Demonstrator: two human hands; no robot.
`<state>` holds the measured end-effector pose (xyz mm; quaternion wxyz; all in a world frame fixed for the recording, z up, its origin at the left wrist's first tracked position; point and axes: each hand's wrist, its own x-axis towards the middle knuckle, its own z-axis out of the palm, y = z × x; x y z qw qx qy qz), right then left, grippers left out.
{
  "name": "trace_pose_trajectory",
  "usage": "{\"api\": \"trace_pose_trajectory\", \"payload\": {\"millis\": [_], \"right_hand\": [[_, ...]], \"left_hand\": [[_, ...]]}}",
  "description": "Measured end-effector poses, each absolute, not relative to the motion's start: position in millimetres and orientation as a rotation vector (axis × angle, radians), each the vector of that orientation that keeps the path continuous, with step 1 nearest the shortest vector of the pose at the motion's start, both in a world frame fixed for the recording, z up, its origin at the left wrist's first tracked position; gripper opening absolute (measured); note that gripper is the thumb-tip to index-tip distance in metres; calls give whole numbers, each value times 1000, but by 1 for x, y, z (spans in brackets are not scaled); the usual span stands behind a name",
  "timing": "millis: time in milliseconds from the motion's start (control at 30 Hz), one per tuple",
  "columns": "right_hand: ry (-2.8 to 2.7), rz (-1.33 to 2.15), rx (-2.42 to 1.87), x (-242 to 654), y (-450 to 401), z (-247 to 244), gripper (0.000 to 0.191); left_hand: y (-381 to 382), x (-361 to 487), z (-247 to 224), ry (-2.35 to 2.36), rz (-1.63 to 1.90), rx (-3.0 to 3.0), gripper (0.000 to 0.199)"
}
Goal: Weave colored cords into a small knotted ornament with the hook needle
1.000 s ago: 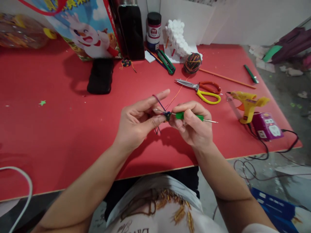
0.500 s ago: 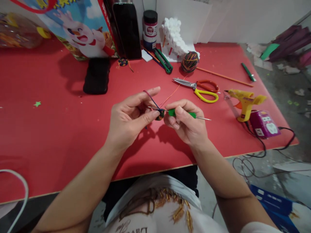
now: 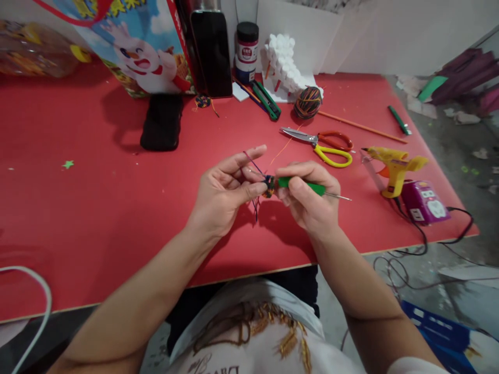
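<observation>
My left hand (image 3: pixel 230 189) pinches a small dark multicoloured crochet piece (image 3: pixel 268 187) between thumb and fingers. A strand of yarn (image 3: pixel 253 162) runs over its raised index finger, and loose ends hang below the piece. My right hand (image 3: pixel 310 192) is closed round the green handle of a crochet hook (image 3: pixel 317 188). The hook's thin metal end reaches the crochet piece, its tip partly hidden by my left fingers; the other metal end sticks out to the right. From the multicoloured yarn ball (image 3: pixel 307 103), a thin orange strand leads toward my hands.
Scissors (image 3: pixel 331 147) with red and yellow handles lie beyond my right hand. Farther right are a yellow glue gun (image 3: pixel 395 166) and a purple box (image 3: pixel 424 201) with cords. A black phone (image 3: pixel 161 122), green cutter (image 3: pixel 265 100), jar (image 3: pixel 246 52) and picture bag (image 3: pixel 140 47) stand or lie behind.
Both hands have shifted slightly right in the view with the crochet piece and hook. The loose yarn ends below the piece show more now. The whole view has shifted a little as well.
</observation>
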<state>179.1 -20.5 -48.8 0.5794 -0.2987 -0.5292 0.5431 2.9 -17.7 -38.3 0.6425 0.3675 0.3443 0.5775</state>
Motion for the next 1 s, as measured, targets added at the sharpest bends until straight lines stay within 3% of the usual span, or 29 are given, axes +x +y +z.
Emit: {"api": "trace_pose_trajectory", "payload": {"millis": [167, 467, 1000], "right_hand": [[-1183, 1209, -824, 169, -22, -52, 21], [-1411, 1210, -642, 180, -19, -52, 20], [-1081, 1441, -740, 172, -15, -55, 21]], "left_hand": [[-21, 4, -38, 860, 1415, 873, 52], [-18, -2, -40, 858, 1369, 966, 57], [-19, 1, -40, 889, 1406, 908, 37]]}}
